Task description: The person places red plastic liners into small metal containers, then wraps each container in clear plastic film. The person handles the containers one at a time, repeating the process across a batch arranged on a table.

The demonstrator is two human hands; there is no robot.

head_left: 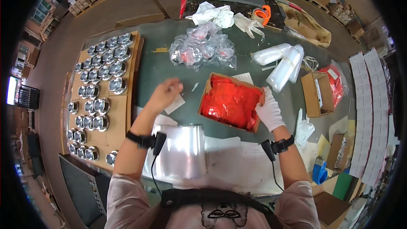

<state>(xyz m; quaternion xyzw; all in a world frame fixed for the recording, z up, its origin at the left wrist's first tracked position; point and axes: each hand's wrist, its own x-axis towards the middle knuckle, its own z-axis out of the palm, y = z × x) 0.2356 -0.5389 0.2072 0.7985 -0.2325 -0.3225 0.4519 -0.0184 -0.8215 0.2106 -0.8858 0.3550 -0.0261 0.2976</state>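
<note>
My right hand (pixel 270 111), in a white glove, grips the right wall of an open cardboard box (pixel 204 115). Shiny red plastic packets (pixel 229 101) fill the box, which sits slightly turned on the dark green table. My bare left hand (pixel 166 94) is raised over the table, left of the box and apart from it. Its fingers are bent and smeared by motion, so whether they hold anything is unclear. Below it lies a stack of clear plastic bags (pixel 180 152). Beyond the box sits a pile of bagged shiny metal parts (pixel 203 48).
Several chrome cup-like parts (pixel 101 107) stand in rows on cardboard at the left. Rolls of clear film (pixel 285 68) lie back right, near a small cardboard box (pixel 313 97). White gloves (pixel 303 129), a blue tape dispenser (pixel 320 171) and an orange one (pixel 262 15) lie around the edges.
</note>
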